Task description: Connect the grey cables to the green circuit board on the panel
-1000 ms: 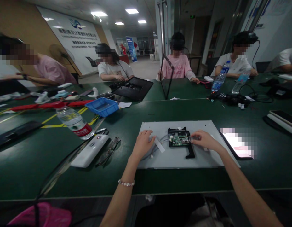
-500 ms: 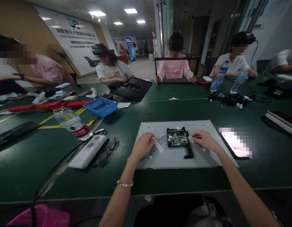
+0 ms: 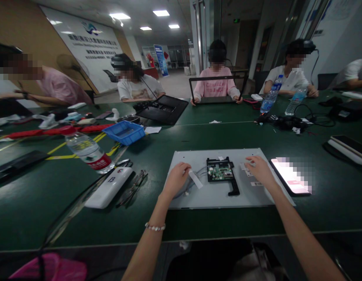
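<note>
Overhead, lights (image 3: 161, 13); below, panel (image 3: 208, 200) on green table (image 3: 175, 136).

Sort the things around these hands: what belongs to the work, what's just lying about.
In the work:
grey panel
green circuit board
black bracket
grey cables
white strip

Apparently just lying about:
eyeglasses
red-capped bottle
phone

I see a dark green worktop (image 3: 160, 152) bearing a pale grey panel (image 3: 248, 197); around it, two water bottles (image 3: 271, 95) at one o'clock, a bright-screened phone (image 3: 290, 175) at three, glasses (image 3: 135, 185), a white power bank (image 3: 109, 187) and a red-capped bottle (image 3: 91, 152) near nine, a blue tray (image 3: 124, 132) at ten.
</note>
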